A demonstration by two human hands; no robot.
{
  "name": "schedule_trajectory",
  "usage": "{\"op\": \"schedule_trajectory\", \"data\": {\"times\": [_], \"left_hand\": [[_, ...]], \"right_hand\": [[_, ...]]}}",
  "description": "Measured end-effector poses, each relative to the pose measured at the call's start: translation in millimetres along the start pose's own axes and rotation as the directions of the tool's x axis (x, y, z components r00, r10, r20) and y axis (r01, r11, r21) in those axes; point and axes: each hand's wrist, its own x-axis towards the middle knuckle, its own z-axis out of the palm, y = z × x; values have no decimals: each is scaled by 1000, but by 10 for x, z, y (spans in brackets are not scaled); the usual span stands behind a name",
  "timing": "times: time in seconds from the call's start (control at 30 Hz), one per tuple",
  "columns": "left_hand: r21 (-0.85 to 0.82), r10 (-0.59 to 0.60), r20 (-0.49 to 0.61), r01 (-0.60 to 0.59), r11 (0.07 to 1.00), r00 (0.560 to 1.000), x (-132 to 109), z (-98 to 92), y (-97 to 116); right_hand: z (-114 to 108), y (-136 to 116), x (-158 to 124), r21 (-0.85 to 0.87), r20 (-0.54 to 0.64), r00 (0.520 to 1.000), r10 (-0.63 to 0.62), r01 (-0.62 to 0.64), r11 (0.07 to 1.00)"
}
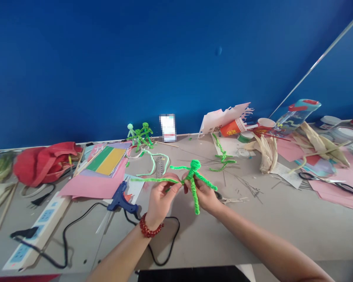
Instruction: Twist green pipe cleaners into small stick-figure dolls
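Note:
Above the grey table, both my hands hold a bright green pipe-cleaner figure (193, 172) with a looped head, arms and a twisted leg. My left hand (161, 199), with a red bead bracelet on its wrist, pinches a long green pipe-cleaner strand (153, 179) that runs left from the figure's waist. My right hand (204, 194) grips the figure's body from behind, fingers closed around it. The twisted leg hangs down between the two hands.
A blue glue gun (120, 199) with a black cord lies left of my hands, beside a power strip (39, 231). Finished green figures (141, 135) stand at the back. Pink paper (94, 184), a red bag (44, 160), corn husks (267, 150), an orange cup (232, 127) and scissors (329, 182) lie around.

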Motion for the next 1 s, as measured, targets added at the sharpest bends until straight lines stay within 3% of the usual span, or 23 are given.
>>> {"op": "schedule_trajectory", "data": {"times": [0.1, 0.27, 0.67, 1.0], "left_hand": [[-282, -199, 3, 192, 940, 980, 8, 18, -20], [-430, -349, 111, 362, 827, 930, 15, 23, 32], [-510, -433, 207, 474, 718, 877, 25, 25, 72], [-520, -449, 243, 506, 688, 860, 17, 11, 58]], "right_hand": [[5, 15, 3, 8, 26, 1000, -15, 14, 1000], [6, 23, 5, 22, 48, 999, -9, 8, 1000], [11, 39, -18, 6, 66, 997, -28, 28, 1000], [-14, 25, 2, 8, 71, 996, 60, -60, 998]]}}
